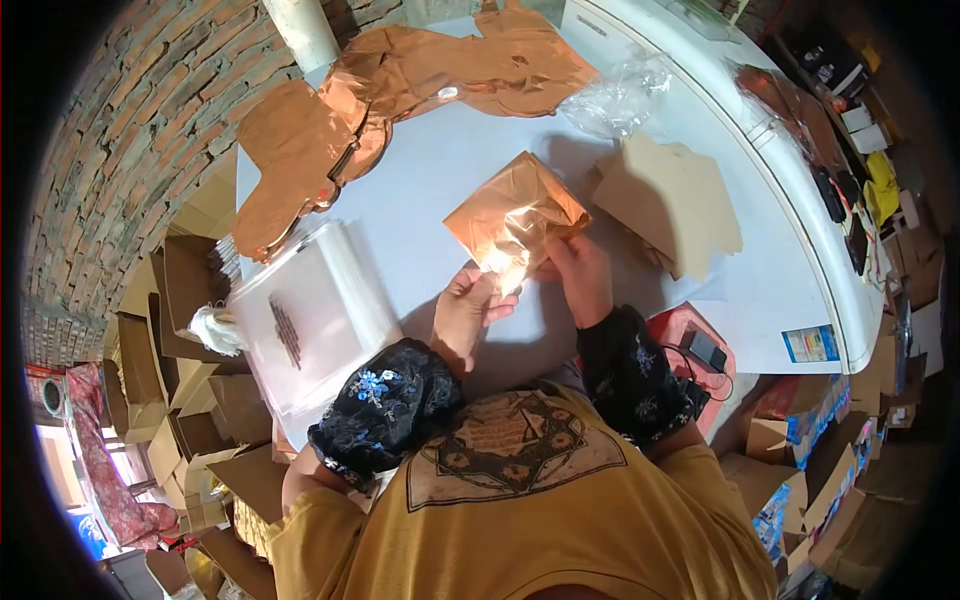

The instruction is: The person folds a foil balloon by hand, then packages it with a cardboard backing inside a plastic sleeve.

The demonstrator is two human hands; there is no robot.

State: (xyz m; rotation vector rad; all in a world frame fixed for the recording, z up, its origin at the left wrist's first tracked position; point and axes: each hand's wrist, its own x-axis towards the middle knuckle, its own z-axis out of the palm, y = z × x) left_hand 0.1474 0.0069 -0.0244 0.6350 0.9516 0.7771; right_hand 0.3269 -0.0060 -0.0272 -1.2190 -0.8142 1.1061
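Note:
A shiny copper-coloured foil sheet (515,205), creased and partly folded at its right edge, is held up over the white table (420,180). My left hand (466,312) pinches its lower corner between thumb and fingers. On the right side of the foil, my right hand (579,275) grips the near edge. Just right of the foil lies a stack of tan cardboard sheets (680,195), partly in shadow. Left of my left hand rests a pile of clear plastic bags (310,310) with dark print.
Large copper foil pieces (410,75) spread along the table's back and left. Crumpled clear plastic (625,95) lies by a white appliance (790,190) on the right. A red stool (690,335) holds a dark device with a cable. Cardboard boxes (190,390) crowd the left floor.

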